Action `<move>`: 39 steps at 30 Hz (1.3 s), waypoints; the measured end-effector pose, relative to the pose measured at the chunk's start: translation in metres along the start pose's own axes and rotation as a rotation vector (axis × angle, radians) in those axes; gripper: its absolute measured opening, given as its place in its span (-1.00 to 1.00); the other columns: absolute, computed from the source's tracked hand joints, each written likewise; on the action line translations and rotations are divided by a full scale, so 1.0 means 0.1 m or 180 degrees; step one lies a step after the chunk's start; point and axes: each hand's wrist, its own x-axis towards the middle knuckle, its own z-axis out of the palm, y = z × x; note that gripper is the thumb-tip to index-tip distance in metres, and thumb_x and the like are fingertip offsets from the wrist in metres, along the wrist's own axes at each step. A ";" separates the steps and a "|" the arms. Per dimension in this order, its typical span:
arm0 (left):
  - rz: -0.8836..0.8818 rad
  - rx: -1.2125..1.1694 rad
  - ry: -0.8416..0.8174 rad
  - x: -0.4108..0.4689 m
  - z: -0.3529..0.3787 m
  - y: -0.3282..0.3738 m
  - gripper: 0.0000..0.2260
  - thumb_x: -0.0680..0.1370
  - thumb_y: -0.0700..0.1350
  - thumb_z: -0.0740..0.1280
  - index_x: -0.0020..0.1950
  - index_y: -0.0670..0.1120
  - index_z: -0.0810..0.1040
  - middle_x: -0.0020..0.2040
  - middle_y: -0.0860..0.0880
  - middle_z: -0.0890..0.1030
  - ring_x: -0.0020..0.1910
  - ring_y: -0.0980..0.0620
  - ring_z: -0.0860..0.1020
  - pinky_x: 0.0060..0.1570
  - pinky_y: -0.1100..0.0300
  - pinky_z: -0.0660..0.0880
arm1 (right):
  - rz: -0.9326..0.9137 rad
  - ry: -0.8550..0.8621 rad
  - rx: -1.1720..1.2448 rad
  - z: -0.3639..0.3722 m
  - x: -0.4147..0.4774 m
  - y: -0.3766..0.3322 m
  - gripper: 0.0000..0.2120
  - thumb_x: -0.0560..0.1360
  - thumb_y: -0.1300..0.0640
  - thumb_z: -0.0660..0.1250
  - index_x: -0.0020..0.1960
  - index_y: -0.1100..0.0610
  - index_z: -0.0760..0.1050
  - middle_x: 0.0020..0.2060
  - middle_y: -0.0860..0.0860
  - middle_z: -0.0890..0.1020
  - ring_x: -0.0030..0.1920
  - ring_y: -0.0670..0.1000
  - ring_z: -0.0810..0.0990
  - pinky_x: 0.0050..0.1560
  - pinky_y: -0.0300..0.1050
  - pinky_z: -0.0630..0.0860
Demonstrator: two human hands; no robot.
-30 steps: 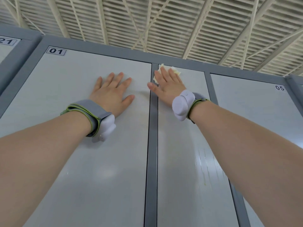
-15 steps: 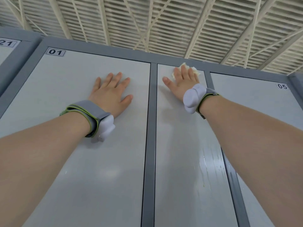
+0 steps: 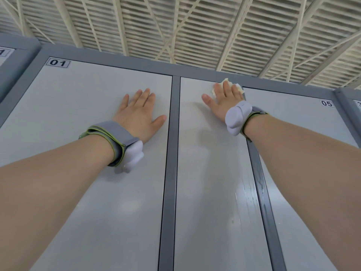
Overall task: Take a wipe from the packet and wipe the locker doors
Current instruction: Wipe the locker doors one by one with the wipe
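Note:
My right hand (image 3: 222,102) lies flat with straight fingers on the middle locker door (image 3: 211,182), near its top right corner. Under the fingers it presses a crumpled pale yellow wipe (image 3: 238,87), whose edges stick out above and to the right. My left hand (image 3: 139,112) rests flat with spread fingers on the door marked 01 (image 3: 82,118), close to its right edge. Wet streaks show on the lower right of the middle door. The packet is out of view.
A grey frame post (image 3: 170,173) divides door 01 from the middle door. Door 05 (image 3: 304,122) is to the right, behind my right forearm. Another locker bank (image 3: 11,61) stands at the far left. Slatted ceiling with beams runs overhead.
My right hand slid the wipe rightward along the top of the middle door, from its left edge to its right corner. My left hand stayed in place.

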 end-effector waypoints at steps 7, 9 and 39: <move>-0.0035 0.0134 0.0069 -0.02 0.09 0.00 -0.37 0.61 0.15 0.02 0.55 -0.16 -0.08 0.57 -0.07 -0.10 0.53 -0.01 -0.14 0.47 0.03 -0.19 | -0.0477 -0.0018 0.0371 0.07 -0.28 -0.20 -0.33 0.55 -0.31 -0.12 0.55 -0.01 -0.13 0.54 -0.01 -0.15 0.52 0.08 -0.23 0.48 -0.06 -0.26; -0.0048 0.0131 0.0086 -0.02 0.10 0.03 -0.37 0.62 0.14 0.02 0.55 -0.17 -0.09 0.57 -0.07 -0.11 0.53 -0.01 -0.14 0.47 0.03 -0.20 | -0.0515 -0.0067 0.0327 0.08 -0.31 -0.10 -0.34 0.56 -0.29 -0.12 0.55 -0.01 -0.13 0.54 -0.01 -0.16 0.52 0.07 -0.23 0.47 -0.07 -0.26; -0.0039 0.0089 0.0018 -0.03 0.10 0.02 -0.36 0.61 0.14 0.02 0.55 -0.17 -0.11 0.57 -0.07 -0.11 0.53 0.00 -0.15 0.47 0.03 -0.22 | -0.0545 -0.0114 0.0460 0.08 -0.45 -0.35 -0.30 0.54 -0.31 -0.12 0.55 0.03 -0.15 0.54 0.01 -0.18 0.52 0.06 -0.24 0.47 -0.07 -0.28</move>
